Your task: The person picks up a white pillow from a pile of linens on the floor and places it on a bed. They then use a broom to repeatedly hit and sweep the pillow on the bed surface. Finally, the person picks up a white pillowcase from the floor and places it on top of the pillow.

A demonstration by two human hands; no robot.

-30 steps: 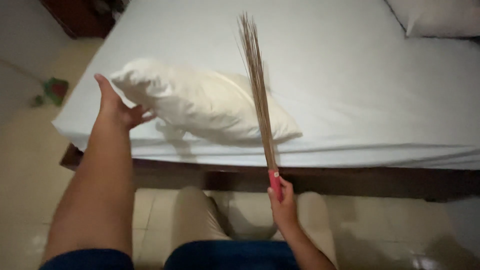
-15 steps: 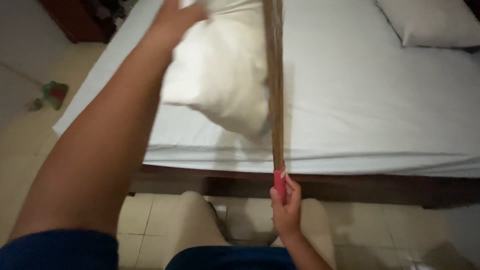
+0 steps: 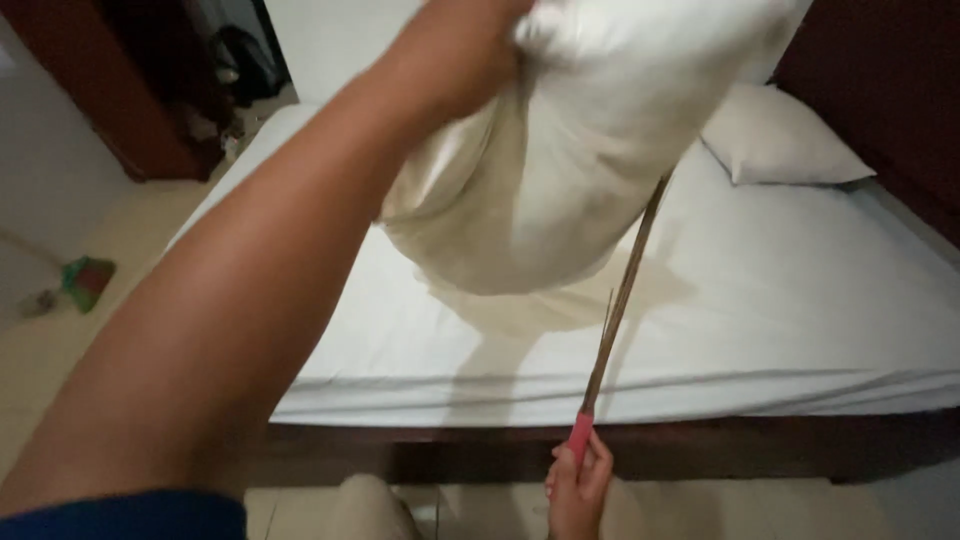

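Observation:
My left hand (image 3: 470, 60) grips the top edge of a white pillow (image 3: 590, 140) and holds it high in the air over the bed (image 3: 800, 300). The pillow hangs down and hides most of the bed's middle. My right hand (image 3: 578, 488) is low, near the bed's front edge, closed on the pink handle of a thin stick broom (image 3: 620, 310). The broom's bristles point up and away, and their tips are hidden behind the pillow.
A second white pillow (image 3: 775, 140) lies at the far right of the bed, by a dark headboard (image 3: 880, 80). A dark wooden cabinet (image 3: 130, 80) stands at the left. A small green and red object (image 3: 88, 280) lies on the tiled floor at left.
My left hand has lifted the pillow off the mattress and raised it high. The view has tilted up toward the head of the bed. The broom stays in my right hand.

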